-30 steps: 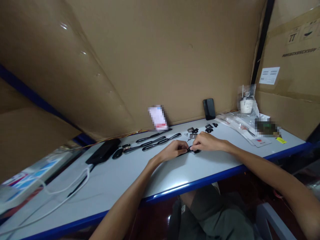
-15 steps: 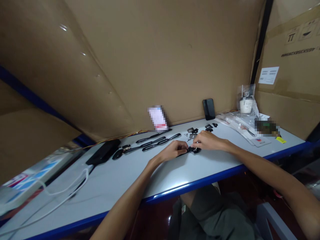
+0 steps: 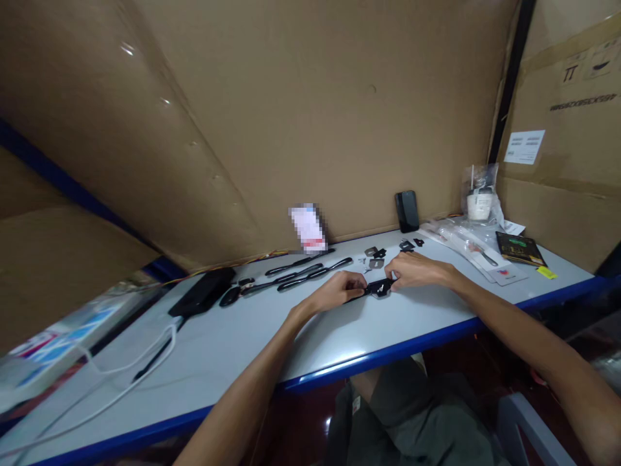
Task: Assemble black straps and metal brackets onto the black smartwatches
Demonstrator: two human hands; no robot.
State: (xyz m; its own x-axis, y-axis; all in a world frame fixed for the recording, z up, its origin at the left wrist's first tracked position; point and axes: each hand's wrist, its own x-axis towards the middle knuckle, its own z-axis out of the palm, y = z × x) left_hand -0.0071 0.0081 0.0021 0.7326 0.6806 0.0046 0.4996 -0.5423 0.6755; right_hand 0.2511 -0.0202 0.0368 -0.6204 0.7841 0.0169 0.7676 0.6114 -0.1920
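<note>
On the table's front half lies a black part (image 3: 380, 288) with a flat, wide head and shiny metal on it; its exact kind cannot be made out. My left hand (image 3: 337, 291) is closed around its narrow left end, which the fingers mostly hide. At the right end of the head, the thumb and fingers of my right hand (image 3: 416, 269) pinch the same part. Just behind the hands are small metal plates (image 3: 376, 263), little screws (image 3: 361, 261) and a black bracket-like piece (image 3: 418, 243). Several long black handles (image 3: 315, 274) lie to the left.
A lit phone (image 3: 309, 228) and a dark phone (image 3: 406, 211) lean against the cardboard wall. Plastic packets (image 3: 466, 243), a bagged cup (image 3: 479, 204) and a black pouch (image 3: 519, 248) stand at right. A black box (image 3: 204, 294) and white cable (image 3: 165, 353) occupy the left.
My right hand has shifted slightly right, from over the part's head to its right end, uncovering more of the head. My left hand keeps its hold.
</note>
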